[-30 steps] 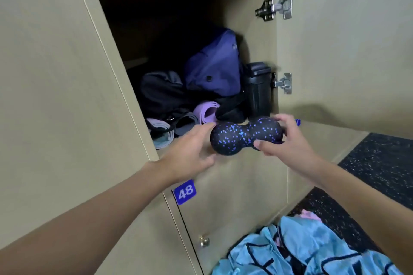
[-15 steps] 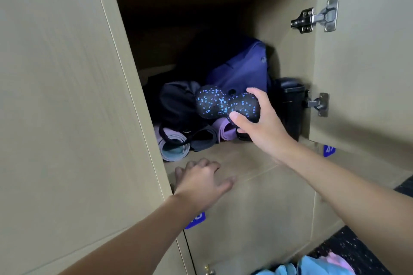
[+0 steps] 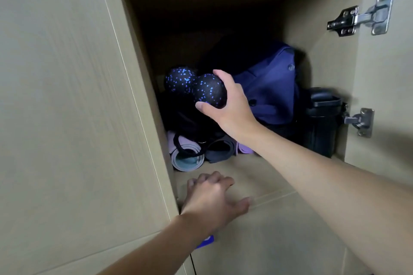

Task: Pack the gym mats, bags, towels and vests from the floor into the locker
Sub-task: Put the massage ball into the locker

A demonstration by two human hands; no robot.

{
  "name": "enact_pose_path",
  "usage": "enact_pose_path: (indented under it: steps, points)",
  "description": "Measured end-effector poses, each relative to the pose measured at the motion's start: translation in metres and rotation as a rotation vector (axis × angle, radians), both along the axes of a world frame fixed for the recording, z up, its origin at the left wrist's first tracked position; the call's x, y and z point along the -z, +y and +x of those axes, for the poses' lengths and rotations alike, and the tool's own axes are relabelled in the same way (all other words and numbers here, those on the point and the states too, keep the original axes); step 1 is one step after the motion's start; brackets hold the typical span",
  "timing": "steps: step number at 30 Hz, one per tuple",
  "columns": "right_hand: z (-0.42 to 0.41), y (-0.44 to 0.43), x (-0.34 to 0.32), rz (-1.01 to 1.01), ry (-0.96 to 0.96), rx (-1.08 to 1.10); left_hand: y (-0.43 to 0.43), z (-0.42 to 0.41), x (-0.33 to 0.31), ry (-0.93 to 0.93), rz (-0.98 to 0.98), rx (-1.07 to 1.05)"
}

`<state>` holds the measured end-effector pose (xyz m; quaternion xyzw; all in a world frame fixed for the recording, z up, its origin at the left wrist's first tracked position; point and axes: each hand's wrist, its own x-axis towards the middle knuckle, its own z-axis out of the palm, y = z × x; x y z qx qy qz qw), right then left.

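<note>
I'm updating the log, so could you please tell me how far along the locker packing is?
Done: rolled mats, a black bag and a blue bag sit inside the locker. In hand: the right hand grips a speckled double-ball roller over the black bag; the left hand rests on the shelf edge. Left: setting the roller down; the floor is out of view, so the rest is unknown.

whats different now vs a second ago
The left hand let go of the speckled double ball and dropped onto the locker shelf. The right hand alone carried it up and left, deeper inside. The rolled mats, blue bag and black bin stayed put.
</note>
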<state>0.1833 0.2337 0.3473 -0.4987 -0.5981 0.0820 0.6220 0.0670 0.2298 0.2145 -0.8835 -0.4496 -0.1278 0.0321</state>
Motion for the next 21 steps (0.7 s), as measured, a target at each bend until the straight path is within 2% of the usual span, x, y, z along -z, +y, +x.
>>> enact_pose_path:
  steps: [5, 10, 16, 19, 21]
  points:
    - [-0.026, 0.037, -0.005, 0.028, -0.032, -0.023, 0.002, -0.001, 0.002, 0.026, 0.025, 0.004]
    - [-0.043, 0.061, 0.005, 0.052, -0.176, -0.073, 0.002, -0.001, 0.0, 0.037, 0.009, 0.023]
    - [-0.043, 0.071, -0.008, 0.057, -0.357, 0.273, 0.004, -0.002, 0.004, 0.042, 0.014, 0.051]
    - [-0.045, 0.073, -0.01, 0.183, -0.35, 0.201, 0.004, -0.003, 0.003, 0.041, 0.023, 0.052]
    - [-0.048, 0.079, -0.015, 0.202, -0.253, 0.146, 0.003, -0.003, 0.001, 0.046, 0.013, 0.054]
